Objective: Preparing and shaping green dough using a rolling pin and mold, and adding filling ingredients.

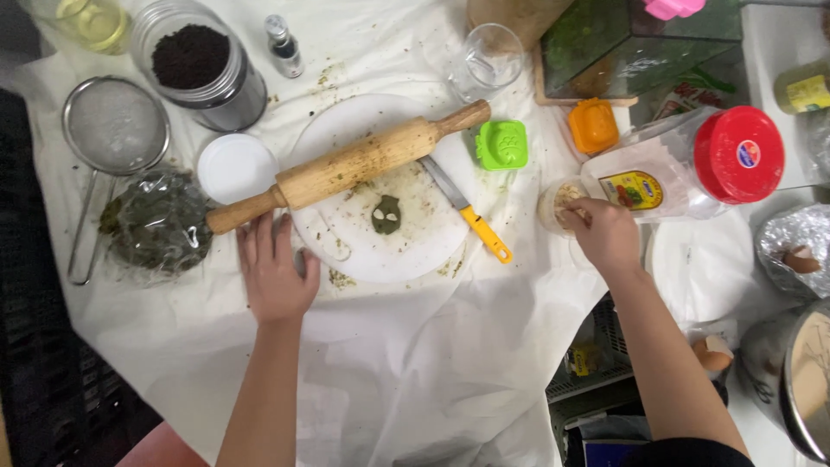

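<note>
Head view: crumb-strewn white cloth (406,363) under hands.

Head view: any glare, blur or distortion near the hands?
Head view: even, soft light with faint shadows; sharp around the left hand and rolling pin; right hand slightly soft; glare on the crumpled foil and drinking glass; wide-angle stretch toward the edges.

Right hand (607,232) fingertips hide small cup's (553,201) contents; pot (800,380) right of forearm cut by edge; jar (91,19) far beyond left hand (275,275) cropped.
</note>
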